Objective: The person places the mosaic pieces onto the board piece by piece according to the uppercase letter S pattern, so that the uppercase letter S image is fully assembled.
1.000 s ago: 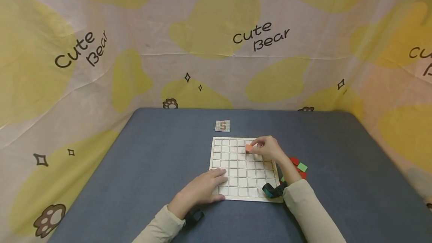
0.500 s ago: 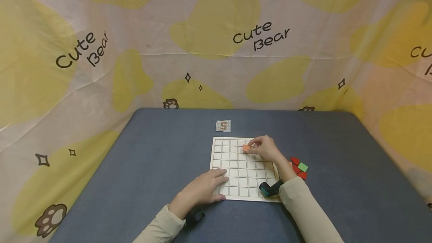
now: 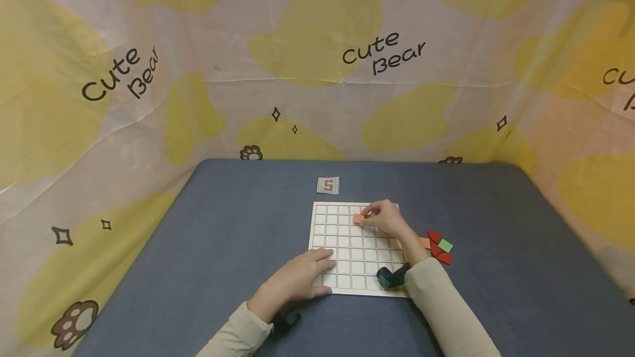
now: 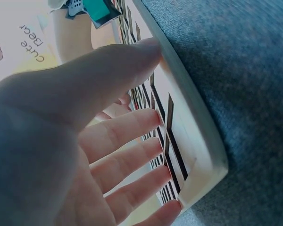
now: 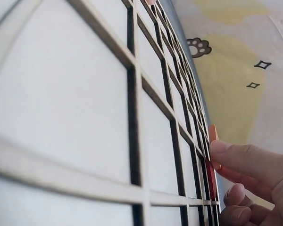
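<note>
A white square board point(image 3: 342, 266) with a raised grid of cells lies on the table. My left hand point(image 3: 295, 277) rests on its near left corner; in the left wrist view the straight fingers and thumb point(image 4: 141, 56) touch the board's face and rim. Over the far part of the grid, my right hand point(image 3: 389, 218) pinches a small orange square tile point(image 3: 358, 218) between thumb and fingers. The right wrist view shows that tile point(image 5: 213, 134) standing edge-on, with a red piece point(image 5: 211, 181) just below it at the grid. The cell under the tile is hidden.
Right of the board lie several loose tiles: red point(image 3: 444, 258), a green one point(image 3: 445, 245) and an orange one point(image 3: 424, 242), partly behind the right forearm. A small printed card point(image 3: 328, 185) lies beyond the board. The blue-grey table point(image 3: 223, 225) meets a printed cloth point(image 3: 317, 43) behind.
My right hand has slid a little to the left across the far part of the board, carrying the orange tile. More of the loose tiles shows beside the forearm. My left hand stays put.
</note>
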### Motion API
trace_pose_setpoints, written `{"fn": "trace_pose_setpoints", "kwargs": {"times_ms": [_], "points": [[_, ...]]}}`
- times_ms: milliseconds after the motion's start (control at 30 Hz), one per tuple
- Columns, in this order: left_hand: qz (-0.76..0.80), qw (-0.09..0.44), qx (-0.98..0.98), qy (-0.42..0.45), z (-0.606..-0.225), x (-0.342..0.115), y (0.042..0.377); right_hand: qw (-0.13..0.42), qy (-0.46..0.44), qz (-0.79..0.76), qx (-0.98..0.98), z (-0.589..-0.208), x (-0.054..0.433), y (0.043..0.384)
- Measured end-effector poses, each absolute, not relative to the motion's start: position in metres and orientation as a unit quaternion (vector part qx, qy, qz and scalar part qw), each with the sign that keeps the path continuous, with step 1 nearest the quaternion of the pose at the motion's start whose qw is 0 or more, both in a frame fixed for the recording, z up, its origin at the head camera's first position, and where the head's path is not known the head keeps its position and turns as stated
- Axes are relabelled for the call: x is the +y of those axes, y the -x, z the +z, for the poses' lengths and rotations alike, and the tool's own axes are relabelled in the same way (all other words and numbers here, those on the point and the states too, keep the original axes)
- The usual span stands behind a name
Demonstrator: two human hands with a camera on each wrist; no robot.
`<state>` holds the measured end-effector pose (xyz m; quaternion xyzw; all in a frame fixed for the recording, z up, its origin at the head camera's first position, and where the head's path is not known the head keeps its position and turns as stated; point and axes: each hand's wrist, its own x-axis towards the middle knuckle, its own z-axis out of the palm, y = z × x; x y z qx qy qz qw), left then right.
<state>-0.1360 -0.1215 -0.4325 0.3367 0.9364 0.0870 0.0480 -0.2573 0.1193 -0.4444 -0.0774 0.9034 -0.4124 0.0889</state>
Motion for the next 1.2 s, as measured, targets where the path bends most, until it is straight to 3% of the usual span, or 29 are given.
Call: {"fn": "trace_pose_setpoints", "kwargs": {"times_ms": [1200], "points": [[0.083,0.033,0.933,-0.348,-0.4347,-0.1227,0.1371,0.081,0.082,-0.393,0.912,-0.4401,0.1119,0.2563]]}}
